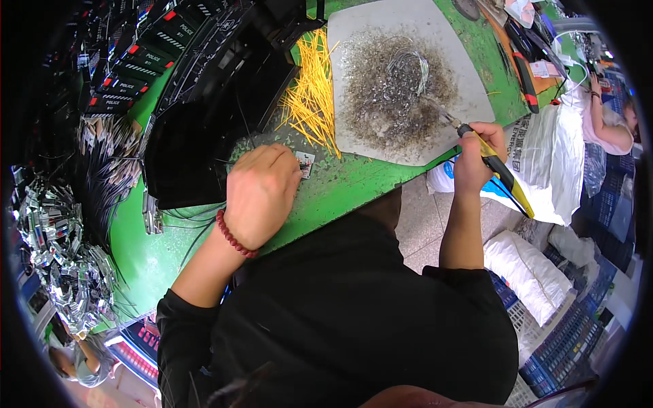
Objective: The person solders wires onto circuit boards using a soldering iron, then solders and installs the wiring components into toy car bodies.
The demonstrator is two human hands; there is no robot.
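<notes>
My right hand (477, 158) is wrapped round a yellow-and-black soldering iron (500, 170). Its metal tip points up and left, at a coil of silvery solder wire (422, 71) lying on a stained grey sheet (354, 20). A red bead bracelet is on my left wrist, and my left hand (262, 187) is closed, knuckles up, over the green table. At its fingertips is a small circuit board (305, 164), apparently pinched; the thumb's grip is partly hidden. Just beyond lies a heap of thin yellow wires (313, 95). A large black plastic housing (197, 136) stands left of that hand.
Stacked black boxes (129, 75) with red marks fill the far left, above bundled dark wires (109, 156) and shiny silver parts (64, 251). Red-and-black pliers (524, 81) lie at the far right. White sacks (527, 272) and blue crates are on the right. Other people sit at both sides.
</notes>
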